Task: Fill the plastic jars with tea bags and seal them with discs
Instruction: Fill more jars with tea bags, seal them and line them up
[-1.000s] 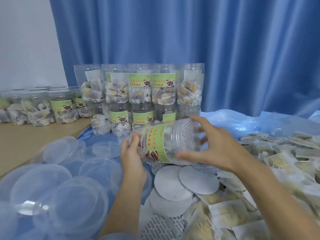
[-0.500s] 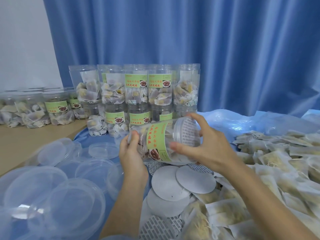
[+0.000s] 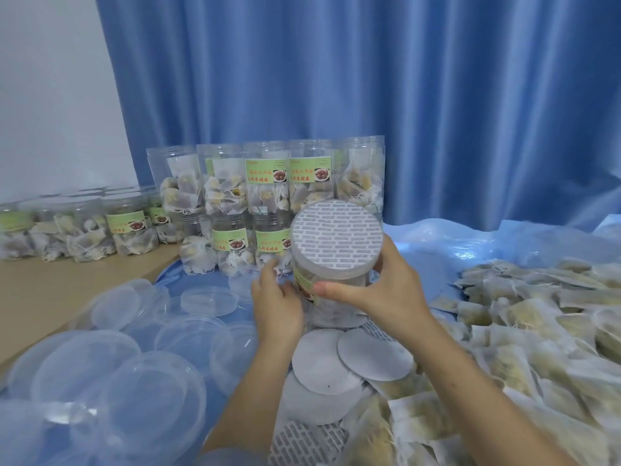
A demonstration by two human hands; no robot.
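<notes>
Right hand [image 3: 389, 290] grip curls round the disc-topped jar [image 3: 332, 260]; left hand [image 3: 275, 304] seemingly touches its side.

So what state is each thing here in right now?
Held jar: upright, filled, gripped by both hands.
Disc: covering the jar's mouth.
Left hand: holding the jar's side.
Right hand: gripping the jar below its rim.
Stacked jars: filled, two tiers.
Clear lids: loose, unused.
Tea bags: piled loose.
</notes>
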